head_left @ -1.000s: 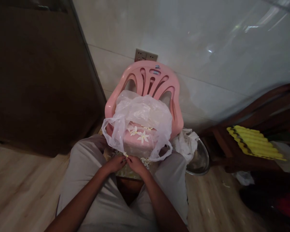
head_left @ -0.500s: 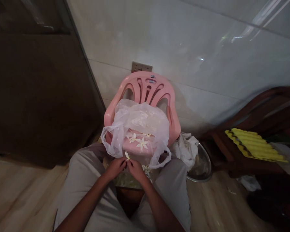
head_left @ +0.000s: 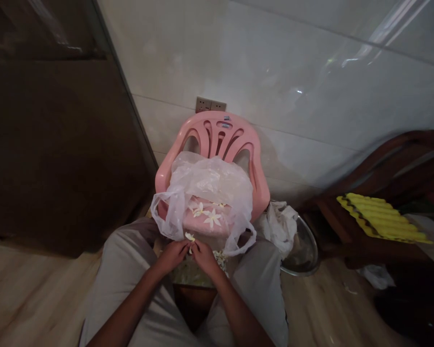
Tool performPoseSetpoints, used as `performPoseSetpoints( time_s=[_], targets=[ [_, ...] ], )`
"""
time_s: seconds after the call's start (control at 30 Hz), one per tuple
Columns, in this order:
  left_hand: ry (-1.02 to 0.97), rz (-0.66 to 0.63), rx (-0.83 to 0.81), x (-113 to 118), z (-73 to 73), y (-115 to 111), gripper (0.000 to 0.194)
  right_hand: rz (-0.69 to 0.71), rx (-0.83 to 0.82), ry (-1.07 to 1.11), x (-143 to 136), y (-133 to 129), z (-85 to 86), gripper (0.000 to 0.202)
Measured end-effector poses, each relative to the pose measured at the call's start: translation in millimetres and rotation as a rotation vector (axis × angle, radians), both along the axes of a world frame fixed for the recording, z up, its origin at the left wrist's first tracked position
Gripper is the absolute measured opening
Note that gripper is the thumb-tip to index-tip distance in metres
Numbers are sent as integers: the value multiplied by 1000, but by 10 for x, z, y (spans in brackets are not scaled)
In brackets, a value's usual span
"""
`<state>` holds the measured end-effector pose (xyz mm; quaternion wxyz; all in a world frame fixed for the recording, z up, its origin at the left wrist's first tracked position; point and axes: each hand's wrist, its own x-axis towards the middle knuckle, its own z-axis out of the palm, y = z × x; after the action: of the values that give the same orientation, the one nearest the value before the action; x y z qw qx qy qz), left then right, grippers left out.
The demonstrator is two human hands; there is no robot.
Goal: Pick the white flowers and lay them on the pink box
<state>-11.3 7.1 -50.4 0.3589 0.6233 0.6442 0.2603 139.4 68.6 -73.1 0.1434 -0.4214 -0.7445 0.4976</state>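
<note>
1. Nearest me I see the grey trousers (head_left: 128,284) of the seated person, knees apart, with both bare forearms reaching forward between them.
2. The left hand (head_left: 171,258) is closed, its fingertips pinching a small pale flower (head_left: 190,236) from one side.
3. The right hand (head_left: 205,258) meets it from the other side, also pinching; on my feed the fingertips come together, and I can't tell which hand bears more of the hold.
4. That flower sticks up just above the fingertips, in front of the chair seat.
5. Beside the right hand, partly hidden by it, I make out a heap of small pale pieces (head_left: 220,259) on a dull surface (head_left: 191,277) between the knees.
6. Beyond the hands, white blooms (head_left: 212,219) lie at the mouth of a translucent plastic bag (head_left: 210,176); I can't tell whether they rest on the seat or on thin plastic.
7. The bag sits on a pink chair (head_left: 261,188), handles drooping toward the knees.
8. To the right, white crumpled material (head_left: 282,224) lies in a metal basin (head_left: 305,250).
9. Farther back I get a socket plate (head_left: 210,104) on the tiled wall (head_left: 292,58).
</note>
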Motion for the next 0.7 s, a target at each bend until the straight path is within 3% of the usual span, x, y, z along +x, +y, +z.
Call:
performPoseSetpoints(
  time_s=[0.33, 0.7],
  targets=[
    [-71, 100, 32, -17, -47, 23, 34, 2, -133, 43, -26, -14, 93, 33],
    [-106, 202, 15, -34, -140, 46, 28, 33, -170, 75, -30, -51, 71, 36]
  ],
)
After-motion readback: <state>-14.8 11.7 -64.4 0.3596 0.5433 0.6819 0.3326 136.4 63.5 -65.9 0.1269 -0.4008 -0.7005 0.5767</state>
